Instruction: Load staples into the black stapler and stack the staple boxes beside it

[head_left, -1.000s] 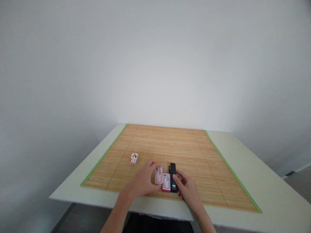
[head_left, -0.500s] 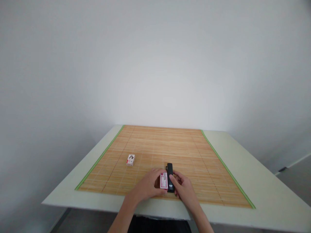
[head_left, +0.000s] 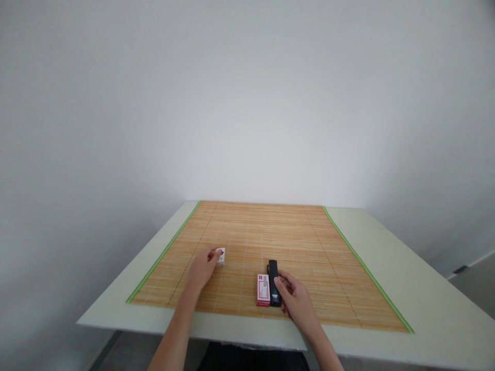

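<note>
My left hand (head_left: 203, 267) has its fingers closed around a small white box (head_left: 220, 256) with a dark picture on top, at the left part of the mat. The fingers hide the box's left side. My right hand (head_left: 296, 296) grips a black stapler (head_left: 274, 286) from its right side, thumb on top and fingers along the edge. Against the stapler's left side lies a pink-and-white box (head_left: 263, 289) with a printed label. No hand is on that box.
Under the things is a bamboo mat (head_left: 266, 226) with green side edges, on a white table (head_left: 367, 232). A plain wall (head_left: 255, 103) stands behind the table's far edge. The near table edge runs just in front of my body.
My left hand has let go of the pink-and-white box and moved left and forward to the small white box, which sits slightly farther right. My right hand stays on the stapler.
</note>
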Demonstrator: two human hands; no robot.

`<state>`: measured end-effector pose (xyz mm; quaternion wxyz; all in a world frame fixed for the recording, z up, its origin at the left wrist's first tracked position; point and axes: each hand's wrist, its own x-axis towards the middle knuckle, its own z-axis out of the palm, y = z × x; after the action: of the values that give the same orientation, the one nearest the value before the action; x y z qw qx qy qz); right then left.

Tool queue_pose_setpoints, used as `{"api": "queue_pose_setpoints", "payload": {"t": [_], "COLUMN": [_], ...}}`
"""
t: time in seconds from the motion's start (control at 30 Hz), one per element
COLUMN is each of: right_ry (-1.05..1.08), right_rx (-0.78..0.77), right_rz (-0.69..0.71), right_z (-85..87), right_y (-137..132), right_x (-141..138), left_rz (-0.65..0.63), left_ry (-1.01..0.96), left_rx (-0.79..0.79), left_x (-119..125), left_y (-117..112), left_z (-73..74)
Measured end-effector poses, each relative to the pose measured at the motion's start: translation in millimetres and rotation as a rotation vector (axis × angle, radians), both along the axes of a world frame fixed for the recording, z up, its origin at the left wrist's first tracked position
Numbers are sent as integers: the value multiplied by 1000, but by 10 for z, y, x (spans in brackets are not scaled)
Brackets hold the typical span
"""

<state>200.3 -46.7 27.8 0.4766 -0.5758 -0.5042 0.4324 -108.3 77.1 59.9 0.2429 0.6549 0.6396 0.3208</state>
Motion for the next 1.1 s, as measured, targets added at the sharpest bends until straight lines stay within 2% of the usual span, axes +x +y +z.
{"api": "queue_pose_setpoints", "payload": {"t": [0.13,0.23,0.33,0.43,0.53,0.67,0.8,0.93,1.1], "right_ry": [10,18,25,-55,-218,-481,-642,-686,-669], "right_rx": [10,0,-16,34,168,257,263,284,334], "right_rz": [-3,-10,-7,-25,-91,-20,44,-5,-28], "right_z": [10,44,104,151,119,-44,-167,-163,-74], "right_y": [-15,-8,-7,-73,-213,-368,-388,-382,-411], "right_x": [-7,-26,-34,1,55,52,-37,-117,-159], "left_rz": [-109,-171,-210,-225,-188,-58,-34,1,37], "left_ry": [-25,-60,-101,-146,-203,-569,-860,-951,-950], "left_rx": [-24,-15,-8,3,30,-77,-165,-180,-186], "left_x": [555,960,1195,1262,1267,1366,1548,1672,1713], "left_y": [-138,-240,-303,-366,-483,-715,-922,-1036,-1094], "left_z": [-118,-140,-121,-104,-120,-187,-244,-274,-292]}}
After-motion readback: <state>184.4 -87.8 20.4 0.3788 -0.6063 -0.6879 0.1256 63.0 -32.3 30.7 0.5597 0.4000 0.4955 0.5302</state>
